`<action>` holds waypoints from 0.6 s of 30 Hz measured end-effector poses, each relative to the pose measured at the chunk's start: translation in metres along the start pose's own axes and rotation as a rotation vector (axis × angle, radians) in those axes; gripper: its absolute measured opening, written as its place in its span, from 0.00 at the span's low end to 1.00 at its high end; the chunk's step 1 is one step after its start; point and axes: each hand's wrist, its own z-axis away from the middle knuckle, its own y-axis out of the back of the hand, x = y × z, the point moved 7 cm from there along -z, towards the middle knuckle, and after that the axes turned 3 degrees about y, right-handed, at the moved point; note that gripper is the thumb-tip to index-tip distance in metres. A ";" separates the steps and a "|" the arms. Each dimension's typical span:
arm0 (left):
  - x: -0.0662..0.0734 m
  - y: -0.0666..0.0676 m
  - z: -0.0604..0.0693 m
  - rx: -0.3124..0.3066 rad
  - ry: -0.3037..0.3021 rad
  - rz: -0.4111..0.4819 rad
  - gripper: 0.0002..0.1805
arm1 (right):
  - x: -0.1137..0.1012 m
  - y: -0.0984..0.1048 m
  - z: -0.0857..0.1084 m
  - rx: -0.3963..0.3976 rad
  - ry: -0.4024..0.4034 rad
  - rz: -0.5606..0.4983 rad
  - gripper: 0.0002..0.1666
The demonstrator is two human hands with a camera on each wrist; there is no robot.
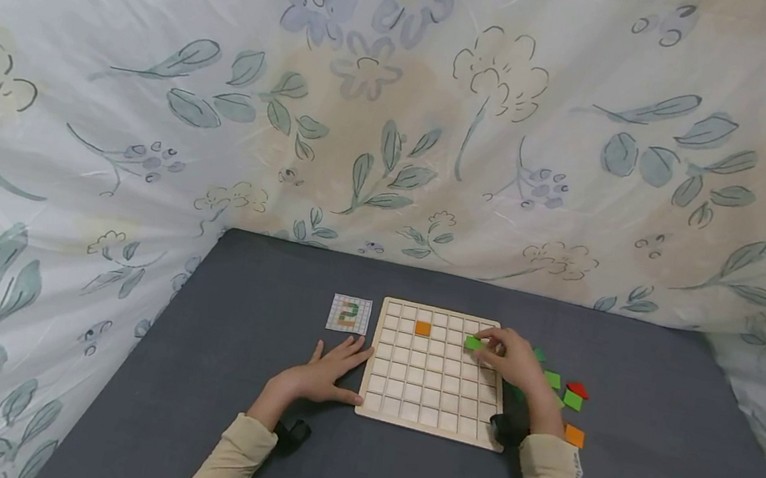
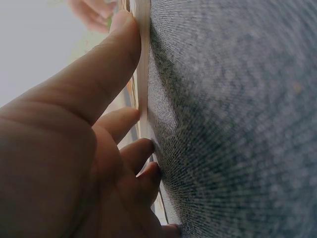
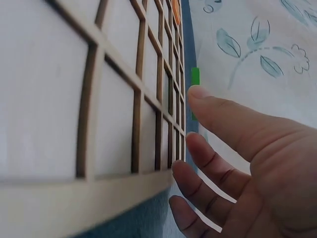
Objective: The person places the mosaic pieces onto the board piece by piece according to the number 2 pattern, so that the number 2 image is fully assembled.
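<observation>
My right hand (image 1: 516,364) pinches a green square tile (image 1: 473,344) over the upper right part of a wooden grid board (image 1: 436,379). In the right wrist view the green tile (image 3: 195,75) shows at the thumb, held just off the board's surface. An orange square tile (image 1: 423,329) lies in a cell of the second row. My left hand (image 1: 322,374) rests with spread fingers at the board's left side. Up close in the left wrist view, the thumb (image 2: 124,37) touches the board's edge (image 2: 143,64).
Beyond my left hand lies a small gridded card (image 1: 349,315) with a coloured figure. Right of the board are several loose green tiles (image 1: 572,400), a red piece (image 1: 578,389) and an orange tile (image 1: 574,436), partly behind my right arm. A flowered cloth (image 1: 395,165) hangs behind the dark table (image 1: 268,287).
</observation>
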 end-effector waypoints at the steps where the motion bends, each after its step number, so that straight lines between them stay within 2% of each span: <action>1: 0.000 0.000 0.000 -0.001 0.001 0.001 0.45 | -0.001 -0.002 -0.001 -0.011 -0.001 -0.008 0.18; 6: -0.001 0.000 0.000 -0.001 0.006 0.006 0.45 | -0.006 -0.007 -0.005 -0.047 -0.019 -0.042 0.18; 18: -0.002 0.000 0.000 -0.002 0.012 0.001 0.45 | -0.018 -0.018 -0.015 -0.050 -0.003 -0.059 0.18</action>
